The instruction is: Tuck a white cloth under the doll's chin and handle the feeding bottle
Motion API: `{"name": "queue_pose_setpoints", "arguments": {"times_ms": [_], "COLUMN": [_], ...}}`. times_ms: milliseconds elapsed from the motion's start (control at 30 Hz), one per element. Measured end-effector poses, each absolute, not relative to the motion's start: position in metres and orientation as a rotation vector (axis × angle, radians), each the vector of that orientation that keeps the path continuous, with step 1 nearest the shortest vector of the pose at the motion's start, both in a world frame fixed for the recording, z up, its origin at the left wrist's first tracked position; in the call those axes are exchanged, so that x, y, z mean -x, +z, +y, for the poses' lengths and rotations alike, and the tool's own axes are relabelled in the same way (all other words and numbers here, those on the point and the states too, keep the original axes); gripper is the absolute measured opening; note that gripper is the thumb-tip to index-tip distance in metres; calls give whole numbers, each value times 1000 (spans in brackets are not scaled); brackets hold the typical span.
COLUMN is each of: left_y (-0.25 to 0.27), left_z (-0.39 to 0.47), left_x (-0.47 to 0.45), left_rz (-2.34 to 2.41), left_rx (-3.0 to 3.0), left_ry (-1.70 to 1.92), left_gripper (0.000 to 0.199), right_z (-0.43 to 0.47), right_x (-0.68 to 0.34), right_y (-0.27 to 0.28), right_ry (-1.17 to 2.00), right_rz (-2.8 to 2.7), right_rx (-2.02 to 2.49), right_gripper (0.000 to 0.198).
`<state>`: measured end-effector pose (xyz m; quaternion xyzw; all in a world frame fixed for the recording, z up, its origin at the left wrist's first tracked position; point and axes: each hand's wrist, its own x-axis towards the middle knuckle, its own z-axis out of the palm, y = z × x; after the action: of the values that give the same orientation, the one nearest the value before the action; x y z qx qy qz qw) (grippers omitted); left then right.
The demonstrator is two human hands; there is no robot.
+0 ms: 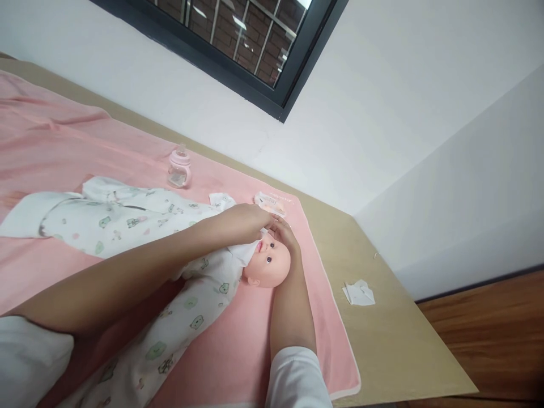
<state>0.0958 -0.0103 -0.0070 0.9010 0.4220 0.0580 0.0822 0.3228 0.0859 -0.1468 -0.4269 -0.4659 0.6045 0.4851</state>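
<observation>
A baby doll [272, 266] in a white onesie [127, 215] with a green and brown animal print lies on its back, head to the right. My left hand [246, 222] reaches across its chest to the far side of its face, fingers bent down and mostly hidden. My right hand [284, 231] curves round the top of the head, and its curled fingers meet my left fingertips there. A small white bit shows by the doll's mouth, under my left hand; what it is I cannot tell. Just beyond my hands lies a clear packet [267, 199].
Under the doll a pink blanket [238, 340] covers much of the wooden table [382, 345]. A pink-lidded baby bottle [179, 169] stands past the doll's body. Folded white tissue [359, 293] lies on the right. A white wall [340, 141] with a dark-framed window [283, 105] borders the far side.
</observation>
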Motion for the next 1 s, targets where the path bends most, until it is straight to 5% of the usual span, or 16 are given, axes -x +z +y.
{"name": "queue_pose_setpoints", "arguments": {"times_ms": [1000], "left_y": [-8], "left_z": [-12], "left_x": [-90], "left_rz": [1038], "left_rx": [-2498], "left_ry": [229], "left_gripper": [19], "right_z": [83], "right_x": [-325], "right_y": [-147], "right_ry": [1468], "right_rz": [-1122], "right_rx": [1039], "right_gripper": [46]}}
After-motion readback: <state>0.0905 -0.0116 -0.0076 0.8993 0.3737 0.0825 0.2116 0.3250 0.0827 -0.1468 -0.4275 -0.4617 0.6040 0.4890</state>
